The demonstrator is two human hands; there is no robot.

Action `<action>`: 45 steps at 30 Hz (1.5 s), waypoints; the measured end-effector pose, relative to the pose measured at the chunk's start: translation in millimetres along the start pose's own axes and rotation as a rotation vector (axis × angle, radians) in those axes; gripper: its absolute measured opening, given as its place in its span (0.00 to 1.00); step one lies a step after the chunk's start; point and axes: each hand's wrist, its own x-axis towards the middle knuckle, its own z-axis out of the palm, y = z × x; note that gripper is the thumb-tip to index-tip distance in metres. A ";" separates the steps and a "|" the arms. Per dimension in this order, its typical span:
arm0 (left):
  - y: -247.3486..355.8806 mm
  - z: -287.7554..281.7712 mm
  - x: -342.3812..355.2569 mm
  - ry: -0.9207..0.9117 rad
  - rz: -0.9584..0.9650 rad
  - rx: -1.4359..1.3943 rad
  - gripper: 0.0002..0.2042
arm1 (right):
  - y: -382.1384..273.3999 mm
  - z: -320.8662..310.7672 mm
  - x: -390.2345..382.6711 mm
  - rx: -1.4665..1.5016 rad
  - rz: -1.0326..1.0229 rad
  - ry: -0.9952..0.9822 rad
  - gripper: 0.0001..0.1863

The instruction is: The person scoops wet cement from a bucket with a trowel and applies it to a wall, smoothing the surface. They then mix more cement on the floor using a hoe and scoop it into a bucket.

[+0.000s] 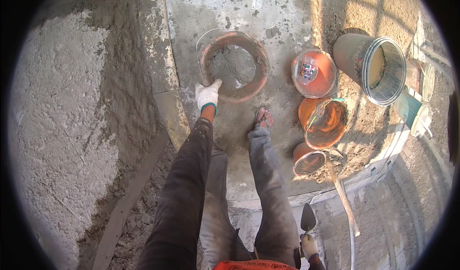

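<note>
My left hand, in a white glove with a teal cuff, is closed on the near left rim of an orange bucket, its thumb over the edge. Grey wet mortar lies inside the bucket, and the thin wire handle stands off its left side. Low on the right, beside my leg, my gloved right hand grips a pointed trowel by its handle, blade turned away from me. The fingers of that hand are partly hidden.
To the right stand several orange buckets, one holding a clear plastic container. A large grey bucket lies tipped behind them. A wooden handle slants across the ledge. Fresh mortar covers part of the left wall.
</note>
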 end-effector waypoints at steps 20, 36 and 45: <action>-15.3 -315.0 -363.0 -0.059 0.188 -0.135 0.37 | 43.3 46.5 -75.1 -0.167 -0.279 0.224 0.31; -121.9 -502.8 -541.3 -0.006 0.250 -0.339 0.41 | 23.6 28.1 -195.0 -0.208 -1.031 0.545 0.21; -147.7 -438.7 -651.5 0.115 0.231 -0.700 0.41 | -97.0 -52.5 -294.0 -0.779 -1.606 0.508 0.16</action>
